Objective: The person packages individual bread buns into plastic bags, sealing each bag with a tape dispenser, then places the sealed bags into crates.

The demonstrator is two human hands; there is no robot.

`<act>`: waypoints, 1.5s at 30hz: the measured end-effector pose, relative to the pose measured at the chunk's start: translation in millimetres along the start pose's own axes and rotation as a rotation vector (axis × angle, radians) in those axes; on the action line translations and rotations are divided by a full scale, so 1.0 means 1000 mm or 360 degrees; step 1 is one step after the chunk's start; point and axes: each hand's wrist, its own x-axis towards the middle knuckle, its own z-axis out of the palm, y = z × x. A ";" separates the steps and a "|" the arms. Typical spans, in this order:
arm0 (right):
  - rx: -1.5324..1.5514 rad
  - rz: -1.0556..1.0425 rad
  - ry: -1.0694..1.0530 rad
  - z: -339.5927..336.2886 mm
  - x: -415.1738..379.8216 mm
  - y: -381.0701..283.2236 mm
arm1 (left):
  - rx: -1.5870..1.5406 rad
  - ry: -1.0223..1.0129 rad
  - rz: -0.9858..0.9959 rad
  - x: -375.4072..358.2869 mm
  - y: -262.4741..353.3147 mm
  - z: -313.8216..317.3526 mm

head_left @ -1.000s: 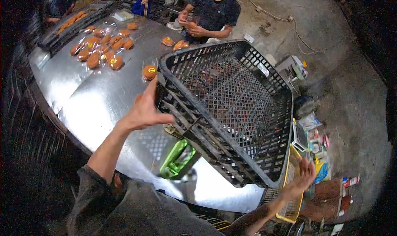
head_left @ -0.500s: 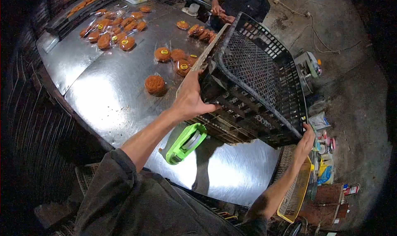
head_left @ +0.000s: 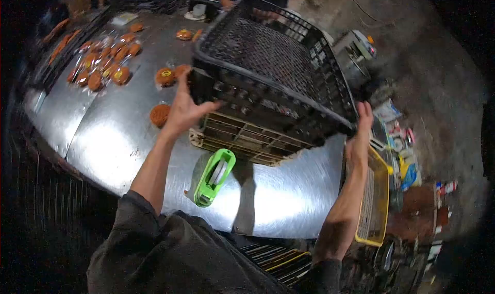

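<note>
The black crate (head_left: 273,72) is held above the steel counter (head_left: 118,139), left hand (head_left: 185,108) and right hand (head_left: 360,137) fingers gripping its near corners. Below lie a green tape dispenser (head_left: 214,178) and wrapped pastries (head_left: 103,67) far left.

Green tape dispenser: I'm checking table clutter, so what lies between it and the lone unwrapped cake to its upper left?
Only bare steel table in the head view, crossed above by the left forearm; dispenser, cake.

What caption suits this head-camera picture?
Both hands, left hand and right hand, hold a black crate above a steel table.
</note>
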 end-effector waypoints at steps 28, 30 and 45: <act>0.0832 0.0127 0.0716 0.008 -0.166 0.064 | 0.0548 -0.0539 -0.0891 -0.219 -0.069 -0.104; 0.0781 0.0070 0.0715 0.011 -0.162 0.066 | 0.0565 -0.0437 -0.0818 -0.199 -0.058 -0.103; 0.0887 0.0627 0.0944 0.064 -0.049 0.114 | -0.0831 0.0666 -0.0422 0.010 -0.084 0.005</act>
